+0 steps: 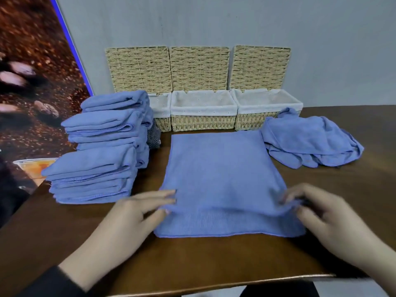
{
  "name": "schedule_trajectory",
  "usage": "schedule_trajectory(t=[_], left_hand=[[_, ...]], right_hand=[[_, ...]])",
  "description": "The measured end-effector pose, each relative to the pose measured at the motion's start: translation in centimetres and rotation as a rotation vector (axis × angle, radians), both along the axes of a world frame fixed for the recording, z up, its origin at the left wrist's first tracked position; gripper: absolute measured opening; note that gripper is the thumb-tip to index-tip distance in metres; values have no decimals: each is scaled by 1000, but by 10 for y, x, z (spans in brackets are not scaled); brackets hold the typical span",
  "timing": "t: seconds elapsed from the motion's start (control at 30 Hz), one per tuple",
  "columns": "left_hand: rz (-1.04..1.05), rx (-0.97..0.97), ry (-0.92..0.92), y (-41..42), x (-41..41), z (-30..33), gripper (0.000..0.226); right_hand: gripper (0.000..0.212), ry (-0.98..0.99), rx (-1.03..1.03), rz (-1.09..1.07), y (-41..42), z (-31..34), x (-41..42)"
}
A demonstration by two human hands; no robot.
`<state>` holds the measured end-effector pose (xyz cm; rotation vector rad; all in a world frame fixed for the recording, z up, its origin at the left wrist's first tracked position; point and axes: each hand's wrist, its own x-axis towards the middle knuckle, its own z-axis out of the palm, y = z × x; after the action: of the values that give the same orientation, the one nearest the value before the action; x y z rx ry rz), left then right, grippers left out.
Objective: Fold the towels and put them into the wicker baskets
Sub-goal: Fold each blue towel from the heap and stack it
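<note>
A blue towel (220,172) lies spread flat on the brown table (192,258) in front of me. My left hand (132,213) pinches its left edge between thumb and fingers. My right hand (317,213) pinches the right edge, lifting a fold of cloth slightly. Three wicker baskets with white liners and raised lids stand against the wall: left (162,123), middle (203,122), right (255,121). The middle and right ones look empty; the left one is partly hidden.
A tall pile of folded blue towels (100,151) stands at the left, in front of the left basket. Crumpled blue towels (310,140) lie at the right. The table's front edge runs just below my wrists.
</note>
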<state>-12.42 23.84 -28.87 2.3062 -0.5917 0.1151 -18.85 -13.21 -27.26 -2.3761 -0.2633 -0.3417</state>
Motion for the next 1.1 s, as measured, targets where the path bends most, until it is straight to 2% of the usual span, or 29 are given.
schedule_trajectory(t=[0.07, 0.13, 0.2, 0.27, 0.33, 0.43, 0.5, 0.57, 0.67, 0.77, 0.83, 0.87, 0.93, 0.97, 1.1], left_hand=[[-49, 113, 24, 7, 0, -18, 36], [-54, 136, 26, 9, 0, -24, 35], [-74, 148, 39, 9, -1, -24, 30], [-88, 201, 46, 13, -4, -23, 45], [-81, 291, -83, 17, -7, -20, 51], [-85, 311, -306, 19, -10, -14, 41], [-83, 289, -368, 13, -10, -12, 44], [-93, 274, -406, -3, -14, -7, 44], [-141, 209, -420, -44, -26, 2, 45], [-151, 218, -390, -93, -39, 6, 66], [-123, 228, -363, -115, -44, 6, 70], [-106, 177, -338, -119, -44, 7, 61], [-53, 26, -297, -116, -43, 14, 30], [-26, -34, -272, -111, -41, 18, 20], [-44, -215, -49, -92, -35, 31, 25]], right_hand=[[44, 87, -134, 54, -8, -17, -5], [41, 97, -158, 62, -12, -19, -5], [29, 89, -197, 101, -15, -20, -5], [12, 52, -321, 160, -19, -22, -5], [17, 87, -416, 184, -29, -24, -5], [27, 55, -432, 158, -41, -27, -7], [21, -12, -465, 111, -42, -28, -5], [6, -80, -514, 98, -34, -31, -2], [5, -83, -422, 64, -13, -25, -3], [13, -70, -216, 52, 19, -1, -3], [14, -84, -104, 137, 41, 12, -4], [12, -90, -41, 177, 51, 17, -5], [6, -63, 92, 226, 60, 23, -6], [9, -34, 125, 245, 59, 22, -5], [32, 11, -58, 250, 52, 1, 9]])
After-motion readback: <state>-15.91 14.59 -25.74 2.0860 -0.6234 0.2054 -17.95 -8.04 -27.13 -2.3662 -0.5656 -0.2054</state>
